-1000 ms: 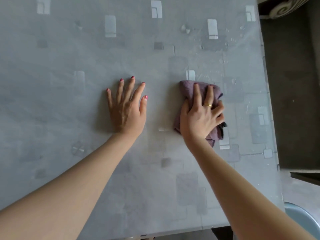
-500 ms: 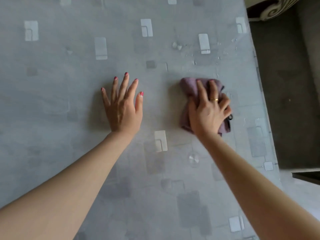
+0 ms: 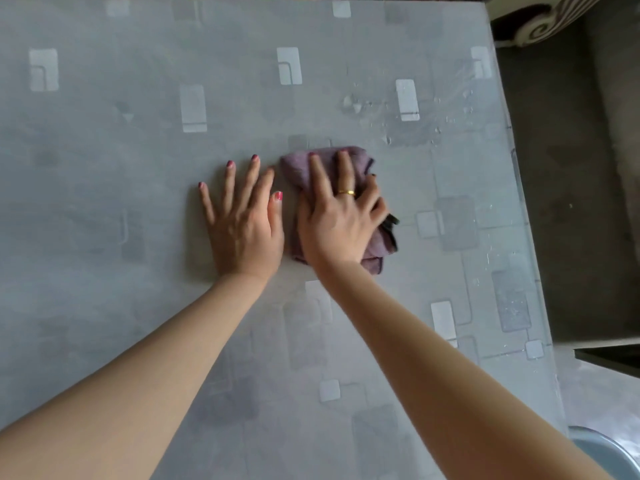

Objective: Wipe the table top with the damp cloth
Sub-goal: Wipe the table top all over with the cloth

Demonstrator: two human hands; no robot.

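A crumpled purple cloth (image 3: 297, 171) lies on the grey table top (image 3: 138, 150), which has a pattern of pale rectangles. My right hand (image 3: 339, 220) presses down on the cloth with fingers spread over it; a gold ring shows on one finger. My left hand (image 3: 242, 220) rests flat on the table just left of the cloth, fingers apart, its thumb almost touching the cloth's edge. Water droplets and wet streaks (image 3: 433, 126) lie beyond the cloth toward the far right corner.
The table's right edge (image 3: 526, 237) runs down the frame, with dark floor (image 3: 571, 202) beyond it. A scrolled piece of furniture (image 3: 533, 26) shows at top right. A rounded grey-blue rim (image 3: 602, 448) sits at bottom right.
My right hand has slid the cloth leftward, closing the gap to my left hand. The left hand has stayed flat on the table.
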